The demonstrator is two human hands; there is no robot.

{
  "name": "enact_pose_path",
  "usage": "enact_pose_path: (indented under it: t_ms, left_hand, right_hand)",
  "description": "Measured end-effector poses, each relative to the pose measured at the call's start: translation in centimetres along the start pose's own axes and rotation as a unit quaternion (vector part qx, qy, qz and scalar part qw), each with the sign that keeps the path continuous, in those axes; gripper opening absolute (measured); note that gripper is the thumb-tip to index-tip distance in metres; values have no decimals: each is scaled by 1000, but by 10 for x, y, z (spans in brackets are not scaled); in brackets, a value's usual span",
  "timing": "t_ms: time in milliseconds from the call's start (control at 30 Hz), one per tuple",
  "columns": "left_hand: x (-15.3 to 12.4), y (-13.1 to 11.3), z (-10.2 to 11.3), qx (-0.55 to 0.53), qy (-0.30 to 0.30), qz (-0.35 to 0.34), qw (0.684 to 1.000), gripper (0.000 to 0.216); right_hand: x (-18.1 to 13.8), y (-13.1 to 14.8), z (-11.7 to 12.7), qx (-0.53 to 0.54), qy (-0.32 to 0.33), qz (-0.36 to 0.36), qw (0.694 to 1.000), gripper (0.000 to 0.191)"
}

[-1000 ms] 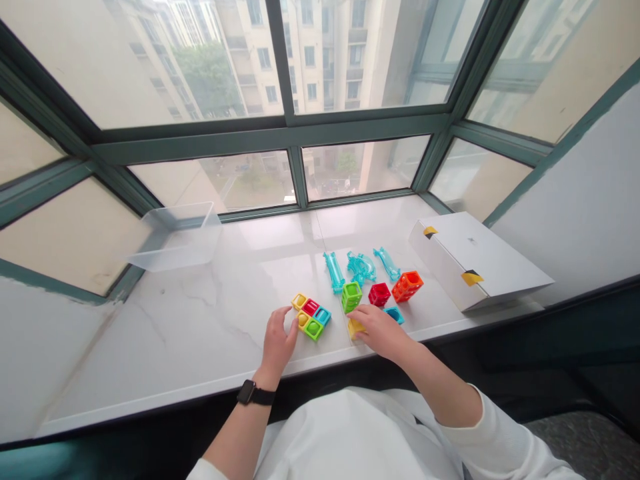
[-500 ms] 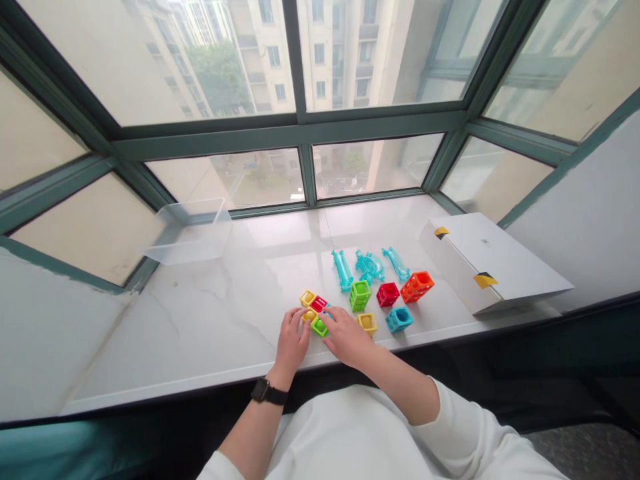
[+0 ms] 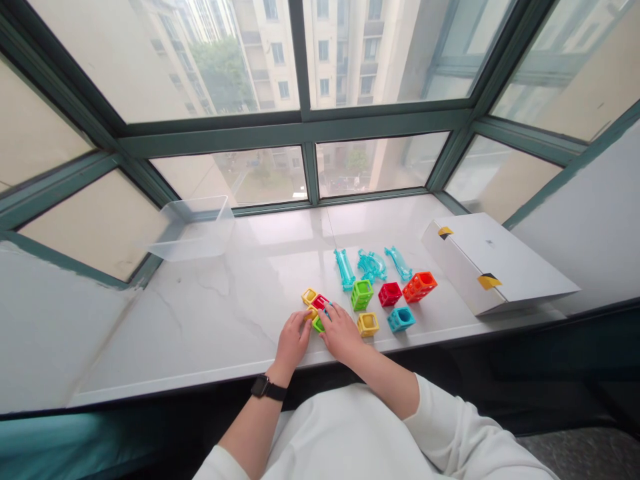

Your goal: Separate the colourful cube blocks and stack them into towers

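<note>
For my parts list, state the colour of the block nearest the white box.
Orange-red; the block shows best in the head view.

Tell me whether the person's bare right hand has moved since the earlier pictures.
Yes: the bare right hand has moved left, from the right of the lime-green plastic cage block to its left.

- Windowsill (image 3: 165, 327): directly before me, bearing all items below
- Left rear: plastic tub (image 3: 193, 230)
- Centre front: toy blocks (image 3: 367, 325)
- Directly behind these: toy tube pieces (image 3: 345, 269)
- Far right: cardboard box (image 3: 495, 263)
</note>
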State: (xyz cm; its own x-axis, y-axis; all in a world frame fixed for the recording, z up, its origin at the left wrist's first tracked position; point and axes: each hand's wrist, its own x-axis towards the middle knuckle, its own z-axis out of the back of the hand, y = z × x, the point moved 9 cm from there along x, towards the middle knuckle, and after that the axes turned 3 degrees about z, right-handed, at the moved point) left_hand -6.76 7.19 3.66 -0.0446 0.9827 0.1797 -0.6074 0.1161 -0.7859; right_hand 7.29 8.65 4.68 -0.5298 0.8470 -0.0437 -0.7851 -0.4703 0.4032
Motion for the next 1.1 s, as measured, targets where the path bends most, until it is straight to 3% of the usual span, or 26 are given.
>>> enact_pose_path:
  t_ms: [467, 833, 1000, 1100]
  left_hand:
    - [3, 12, 2, -17, 6, 23, 1000, 23]
    - [-6, 37, 26, -24, -10, 101, 995, 31]
    - [-11, 68, 60, -132, -77, 197, 968, 45]
    - [-12, 66, 72, -263, -106, 206, 937, 56]
  right_hand:
    - [4, 1, 5, 7, 21, -12, 1000, 70]
    - [4, 4, 8, -35, 27, -11, 999, 71]
    - [5, 1, 2, -48, 39, -14, 998, 70]
    - [5, 1, 1, -41, 37, -18, 998, 69]
